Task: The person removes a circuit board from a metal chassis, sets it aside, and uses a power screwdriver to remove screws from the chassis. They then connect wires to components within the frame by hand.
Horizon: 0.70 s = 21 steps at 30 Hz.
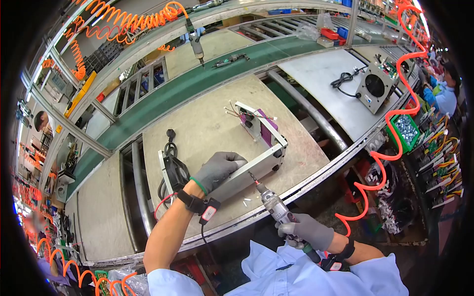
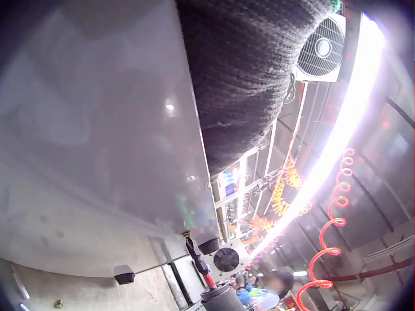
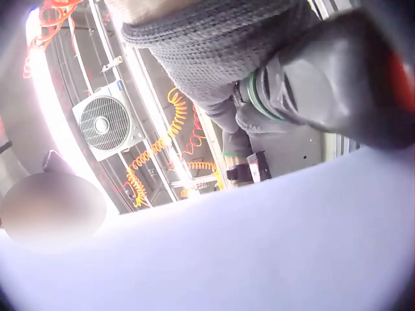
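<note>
On the bench board stands an open metal case [image 1: 242, 180], its long side panel [image 2: 97, 142] facing the person. Inside its right end sit a purple part [image 1: 268, 132] and loose wires. My left hand [image 1: 219, 170], in a grey glove, grips the panel's top edge. A pneumatic screwdriver [image 1: 275, 206] is held in my gloved right hand [image 1: 307, 232], fingers wrapped round its body. Its bit [image 2: 196, 253] points at the panel near the top edge, where a small screw [image 2: 186, 234] shows at the tip. A black power cord [image 1: 174, 167] lies at the case's left end.
Another screwdriver [image 1: 196, 48] hangs over the green conveyor [image 1: 276, 47]. At right, a fan unit [image 1: 374, 86] with a cord sits on a white board [image 1: 321, 74]. An orange coiled hose [image 1: 382, 172] runs past a green bin [image 1: 402, 132] of small metal parts. White bits lie near the case.
</note>
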{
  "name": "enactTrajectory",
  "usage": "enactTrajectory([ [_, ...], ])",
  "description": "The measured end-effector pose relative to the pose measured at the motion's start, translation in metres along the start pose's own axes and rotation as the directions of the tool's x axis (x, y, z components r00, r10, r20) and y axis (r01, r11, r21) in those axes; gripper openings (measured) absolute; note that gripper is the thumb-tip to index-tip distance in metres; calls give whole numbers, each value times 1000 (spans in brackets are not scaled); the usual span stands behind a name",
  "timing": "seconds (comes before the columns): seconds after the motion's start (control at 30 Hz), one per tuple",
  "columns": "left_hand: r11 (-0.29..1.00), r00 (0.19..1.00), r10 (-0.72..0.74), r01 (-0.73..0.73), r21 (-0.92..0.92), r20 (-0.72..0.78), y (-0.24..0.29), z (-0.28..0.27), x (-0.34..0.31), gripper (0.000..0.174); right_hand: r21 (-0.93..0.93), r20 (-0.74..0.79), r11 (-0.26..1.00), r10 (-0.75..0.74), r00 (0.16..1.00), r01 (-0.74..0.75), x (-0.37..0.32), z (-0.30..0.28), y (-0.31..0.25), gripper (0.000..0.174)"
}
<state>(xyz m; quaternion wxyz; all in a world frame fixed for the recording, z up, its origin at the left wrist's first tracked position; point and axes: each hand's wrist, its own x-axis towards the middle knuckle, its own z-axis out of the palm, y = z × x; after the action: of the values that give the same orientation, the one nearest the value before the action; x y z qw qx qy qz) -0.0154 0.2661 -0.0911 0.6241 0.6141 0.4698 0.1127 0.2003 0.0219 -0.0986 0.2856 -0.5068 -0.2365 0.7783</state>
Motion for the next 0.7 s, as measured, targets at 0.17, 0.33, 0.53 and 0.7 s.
enactTrajectory([
  [0.17,997,999,-37,38,61,-15,-3,-2,5,22,-223,-132,968,-147,980,115,5,10,5,37],
  [0.33,988,994,-102,105,115,-30,7,2,1,24,-153,-104,983,-120,987,103,10,12,12,40],
  [0.53,975,992,-113,120,187,-51,6,2,5,25,-147,-85,986,-92,992,78,8,14,5,41],
  [0.7,980,995,-103,98,172,17,5,-1,8,27,-170,-91,980,-121,988,105,5,14,6,42],
])
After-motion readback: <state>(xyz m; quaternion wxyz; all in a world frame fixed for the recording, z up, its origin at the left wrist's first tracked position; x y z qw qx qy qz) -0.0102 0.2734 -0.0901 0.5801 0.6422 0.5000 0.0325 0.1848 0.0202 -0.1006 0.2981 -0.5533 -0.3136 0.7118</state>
